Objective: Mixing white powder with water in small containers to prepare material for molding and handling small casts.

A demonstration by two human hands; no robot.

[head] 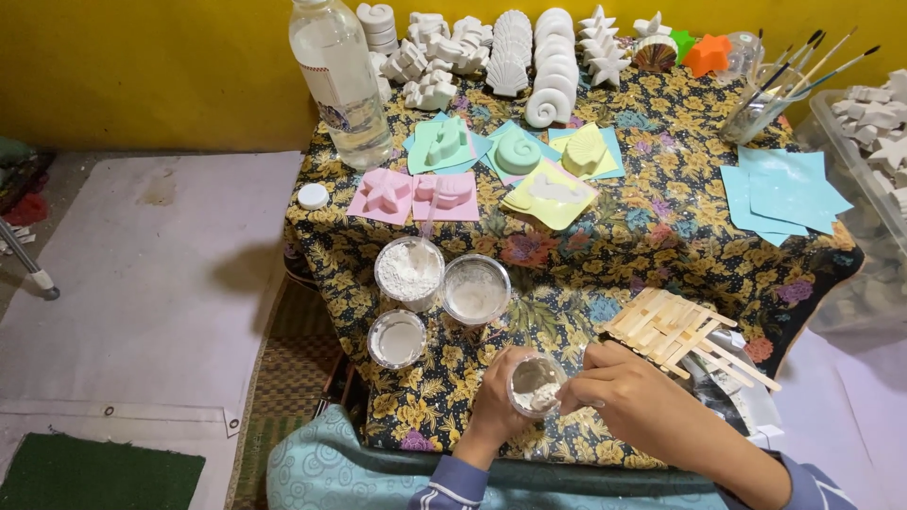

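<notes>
At the tabletop's (605, 274) near edge, my left hand (496, 401) clamps the small plastic cup (536, 385) upright while my right hand (614, 382), fingers pinched together, touches its rim from the right.

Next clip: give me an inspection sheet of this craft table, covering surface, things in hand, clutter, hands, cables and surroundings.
Surface: low table under a dark floral cloth.
Things in hand: small clear cup with white paste; cup of white powder, two more cups beside it.
Clutter: pastel moulds, white plaster casts, water bottle, its white cap, wooden sticks, jar of brushes, blue paper sheets.
Hands: left hand holds the small cup; right hand has fingers at its rim.
Cables: nothing seen.
Surroundings: yellow wall, grey floor mat, clear bin of casts at right.
</notes>
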